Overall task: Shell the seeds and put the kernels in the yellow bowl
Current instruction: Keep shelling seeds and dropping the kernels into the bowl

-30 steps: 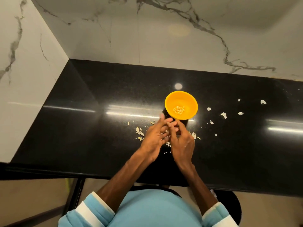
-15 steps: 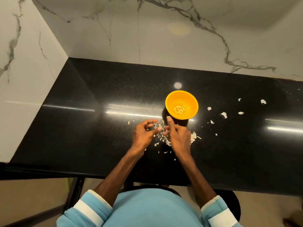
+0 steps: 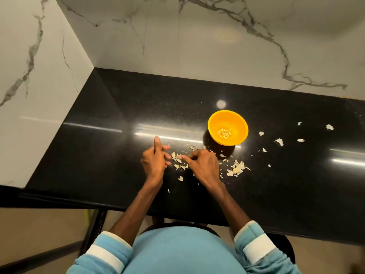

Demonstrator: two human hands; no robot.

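Sitting right of centre on the black bench (image 3: 122, 135), the yellow bowl (image 3: 237, 123) holds a small heap of pale kernels (image 3: 224, 133). The left hand (image 3: 155, 162) has its forefinger straight and the rest loosely bent, with nothing seen in it. The right hand (image 3: 202, 163) is curled, forefinger on shell bits (image 3: 178, 158) lower left of the bowl; whether it pinches one cannot be told. A shell pile (image 3: 237, 169) lies below the bowl.

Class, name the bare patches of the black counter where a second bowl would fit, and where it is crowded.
Bare: the counter between left wall and left hand; the strip between back wall and yellow bowl. Crowded: shell bits between the hands, before the bowl, and beside the right hand.
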